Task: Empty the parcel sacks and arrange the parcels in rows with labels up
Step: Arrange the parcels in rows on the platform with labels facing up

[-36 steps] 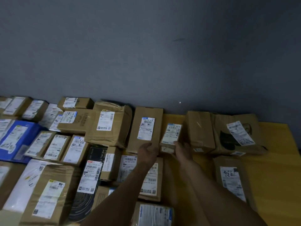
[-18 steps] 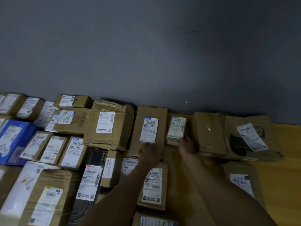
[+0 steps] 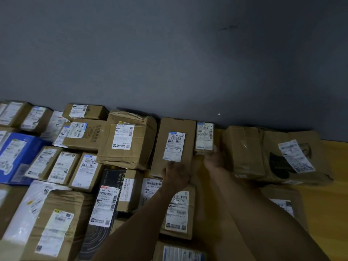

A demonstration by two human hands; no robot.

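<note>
Seating small box (image 3: pixel 204 137) beside tall box (image 3: pixel 178 126) — right hand (image 3: pixel 213 160) at it, left hand (image 3: pixel 175 177) on tall box, grips unclear; next, release.

Dim, bluish light; faint brightness on the wall (image 3: pixel 169 63); soft blur, edges perhaps slightly bowed.
</note>
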